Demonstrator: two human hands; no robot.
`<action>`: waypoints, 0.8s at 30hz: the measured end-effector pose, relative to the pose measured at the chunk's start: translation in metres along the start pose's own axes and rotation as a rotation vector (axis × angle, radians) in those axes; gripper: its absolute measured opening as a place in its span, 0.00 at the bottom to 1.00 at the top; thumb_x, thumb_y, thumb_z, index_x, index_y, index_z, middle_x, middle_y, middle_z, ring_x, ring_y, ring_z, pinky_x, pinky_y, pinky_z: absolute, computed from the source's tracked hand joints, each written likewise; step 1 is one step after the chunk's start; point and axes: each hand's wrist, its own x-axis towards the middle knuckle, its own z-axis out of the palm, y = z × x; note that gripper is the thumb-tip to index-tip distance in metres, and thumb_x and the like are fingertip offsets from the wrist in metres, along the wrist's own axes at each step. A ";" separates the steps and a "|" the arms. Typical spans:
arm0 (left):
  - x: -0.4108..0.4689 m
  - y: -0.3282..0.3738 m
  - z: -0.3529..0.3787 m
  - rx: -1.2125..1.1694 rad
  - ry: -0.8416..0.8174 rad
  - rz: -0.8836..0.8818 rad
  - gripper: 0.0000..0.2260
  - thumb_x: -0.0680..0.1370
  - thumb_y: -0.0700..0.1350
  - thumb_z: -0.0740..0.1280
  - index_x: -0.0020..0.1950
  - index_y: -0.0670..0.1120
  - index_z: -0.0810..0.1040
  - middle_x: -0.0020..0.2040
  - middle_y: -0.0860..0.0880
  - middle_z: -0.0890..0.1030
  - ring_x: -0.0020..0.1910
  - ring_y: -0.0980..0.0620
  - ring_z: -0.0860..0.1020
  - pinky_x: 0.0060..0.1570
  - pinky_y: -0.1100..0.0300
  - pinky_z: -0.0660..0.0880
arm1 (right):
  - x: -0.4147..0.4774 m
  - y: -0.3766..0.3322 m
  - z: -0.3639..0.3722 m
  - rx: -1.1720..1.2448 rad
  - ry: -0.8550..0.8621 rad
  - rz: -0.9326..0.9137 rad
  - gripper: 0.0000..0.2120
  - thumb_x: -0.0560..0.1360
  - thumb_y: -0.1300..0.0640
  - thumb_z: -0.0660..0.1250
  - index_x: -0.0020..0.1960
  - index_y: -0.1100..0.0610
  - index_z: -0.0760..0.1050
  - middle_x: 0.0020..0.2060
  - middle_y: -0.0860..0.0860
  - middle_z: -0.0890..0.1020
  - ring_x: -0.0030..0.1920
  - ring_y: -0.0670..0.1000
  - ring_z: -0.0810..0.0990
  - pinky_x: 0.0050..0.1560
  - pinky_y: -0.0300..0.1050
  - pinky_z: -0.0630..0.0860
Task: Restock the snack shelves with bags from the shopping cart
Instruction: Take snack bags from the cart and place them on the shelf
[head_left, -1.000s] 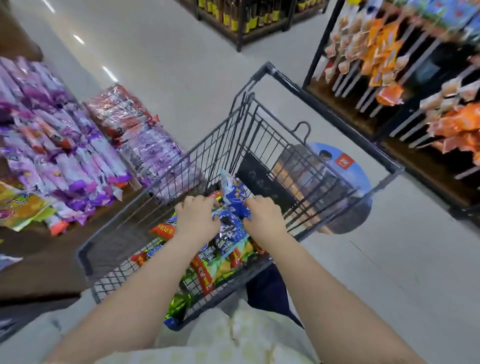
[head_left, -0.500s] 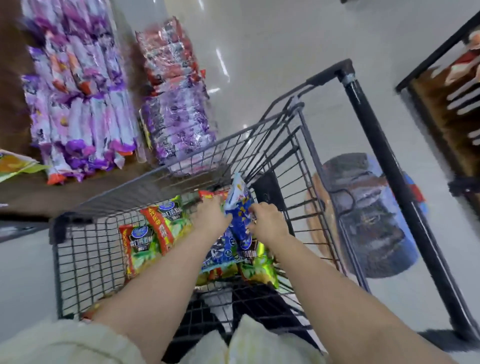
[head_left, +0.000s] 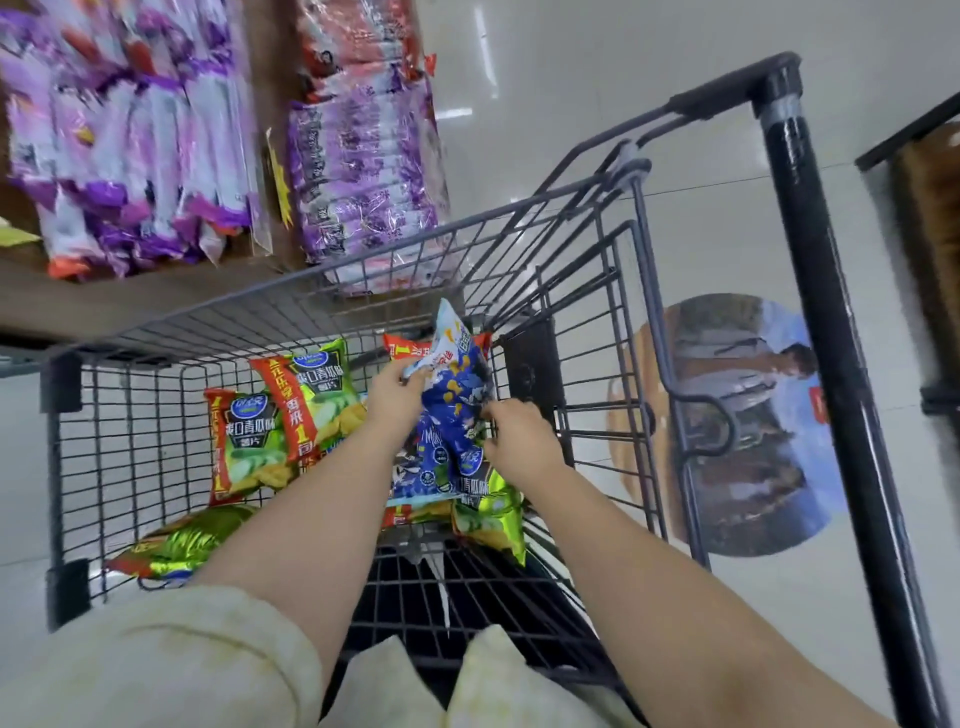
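A dark wire shopping cart (head_left: 618, 270) stands in front of me with several snack bags inside. Both my hands reach into it. My left hand (head_left: 397, 397) grips the upper left edge of a blue snack bag (head_left: 454, 395) that stands upright in the cart. My right hand (head_left: 522, 441) pinches the same blue bag on its right side. Green and red chip bags (head_left: 291, 415) lie flat to the left of my arms. More green bags (head_left: 491, 512) lie under the blue bag, partly hidden.
A low wooden shelf (head_left: 156, 301) to the left carries rows of purple and white snack packs (head_left: 124, 156) and a purple stack (head_left: 363, 171). The cart's black handle bar (head_left: 810, 260) runs along the right. A round floor sticker (head_left: 737, 426) lies beyond it. A dark rack (head_left: 930, 208) stands far right.
The view has tilted down and left, over the cart. Both hands keep hold of the blue bag, which now stands a little higher and more upright between them.
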 end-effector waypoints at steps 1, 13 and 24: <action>-0.002 -0.006 -0.007 -0.039 0.015 -0.017 0.16 0.81 0.48 0.65 0.66 0.43 0.76 0.54 0.43 0.80 0.42 0.48 0.75 0.43 0.58 0.72 | 0.000 -0.001 -0.001 0.013 -0.003 0.001 0.18 0.74 0.56 0.66 0.64 0.56 0.72 0.59 0.54 0.76 0.60 0.59 0.72 0.58 0.53 0.73; -0.068 -0.046 -0.143 -0.563 0.049 -0.125 0.07 0.83 0.41 0.62 0.60 0.44 0.75 0.57 0.44 0.80 0.53 0.48 0.81 0.47 0.50 0.82 | -0.009 -0.047 -0.029 0.334 -0.055 -0.156 0.35 0.73 0.44 0.72 0.74 0.52 0.63 0.71 0.50 0.68 0.71 0.51 0.65 0.70 0.51 0.65; -0.146 -0.090 -0.289 -0.812 0.021 0.054 0.06 0.83 0.42 0.61 0.57 0.48 0.74 0.43 0.52 0.85 0.37 0.55 0.83 0.33 0.58 0.81 | -0.058 -0.192 -0.032 1.165 -0.664 0.114 0.15 0.76 0.67 0.66 0.60 0.58 0.68 0.54 0.58 0.81 0.52 0.62 0.81 0.58 0.64 0.75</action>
